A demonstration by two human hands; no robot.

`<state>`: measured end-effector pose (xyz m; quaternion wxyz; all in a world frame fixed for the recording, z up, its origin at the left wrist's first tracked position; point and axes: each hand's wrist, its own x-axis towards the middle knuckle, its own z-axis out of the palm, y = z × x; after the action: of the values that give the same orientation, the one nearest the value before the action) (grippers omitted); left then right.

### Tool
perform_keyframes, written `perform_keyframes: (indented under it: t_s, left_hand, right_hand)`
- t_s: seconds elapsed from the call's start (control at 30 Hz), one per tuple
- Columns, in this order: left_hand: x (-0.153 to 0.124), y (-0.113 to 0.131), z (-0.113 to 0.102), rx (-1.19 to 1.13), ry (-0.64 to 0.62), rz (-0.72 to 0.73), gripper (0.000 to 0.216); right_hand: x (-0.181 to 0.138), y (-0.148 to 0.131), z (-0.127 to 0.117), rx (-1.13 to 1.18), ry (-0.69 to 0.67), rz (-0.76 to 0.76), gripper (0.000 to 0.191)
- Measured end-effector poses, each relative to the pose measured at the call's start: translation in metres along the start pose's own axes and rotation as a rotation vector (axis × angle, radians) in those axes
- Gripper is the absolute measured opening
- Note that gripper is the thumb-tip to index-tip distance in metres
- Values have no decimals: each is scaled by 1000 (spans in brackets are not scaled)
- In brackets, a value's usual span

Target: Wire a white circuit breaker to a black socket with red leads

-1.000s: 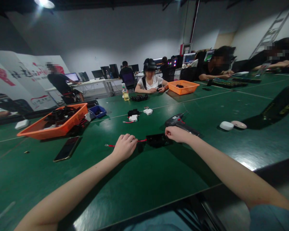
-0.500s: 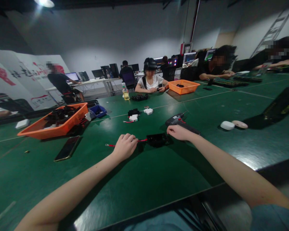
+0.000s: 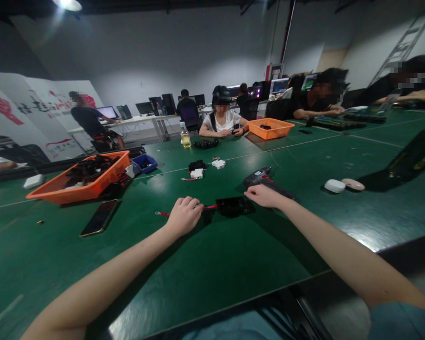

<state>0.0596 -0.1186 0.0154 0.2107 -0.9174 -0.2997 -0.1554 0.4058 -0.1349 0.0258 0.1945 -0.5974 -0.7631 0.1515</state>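
Left hand (image 3: 184, 216): fingers curled shut over thin red wire (image 3: 208, 206).
Flat black plastic housing (image 3: 233, 206): lay at their 3 o'clock.
Right hand (image 3: 264, 195): sat at housing's 1 o'clock; finger state hidden.

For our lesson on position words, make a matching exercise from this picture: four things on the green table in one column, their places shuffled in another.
1 phone
2 red wire
3 electric screwdriver
4 blue bin

A just beyond the right hand
B right of the orange basket
C running under the left hand
D in front of the orange basket

Pairs: 1-D, 2-C, 3-A, 4-B
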Motion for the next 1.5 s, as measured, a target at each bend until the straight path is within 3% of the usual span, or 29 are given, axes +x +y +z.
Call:
perform_keyframes:
  t_s: [0.3,0.5,0.57,0.6,0.67,0.7,0.77,0.87,1.03,1.13,1.33,1.43,1.5]
  left_hand:
    - [1,0,-1,12,-4,10,26]
    - [0,1,-1,12,22,6,25]
    - [0,0,-1,9,31,12,25]
    - [-1,0,-1,7,35,15,25]
    - [-1,0,-1,7,43,19,25]
    - [-1,-1,-1,7,48,20,25]
    - [-2,-1,0,4,58,20,25]
    - [-2,-1,0,2,65,23,25]
    - [-2,-1,-1,5,77,31,24]
    - [-2,-1,-1,20,68,34,25]
    - [-2,-2,-1,18,56,38,24]
    - [-2,-1,-3,-12,63,36,23]
    - [-2,-1,-4,-34,70,30,22]
  right_hand:
    - [0,0,-1,84,-10,40,19]
    - [-19,-12,-50,177,-115,97,25]
    - [-36,-18,-74,179,-251,123,38]
    - [-46,-21,-86,156,-386,133,43]
    - [-66,-23,-105,98,-827,173,47]
    - [-74,-24,-112,85,-963,185,47]
    - [-84,-23,-120,70,-1058,193,47]
    - [-80,-22,-115,36,-974,202,50]
    - [-50,-28,-86,-121,-785,171,42]
    - [-49,-35,-73,-184,-724,217,42]
    - [-109,-26,-66,365,-1013,304,54]
    - [-139,-14,-71,458,-1324,414,61]
    - [-146,-9,-76,514,-1320,434,59]
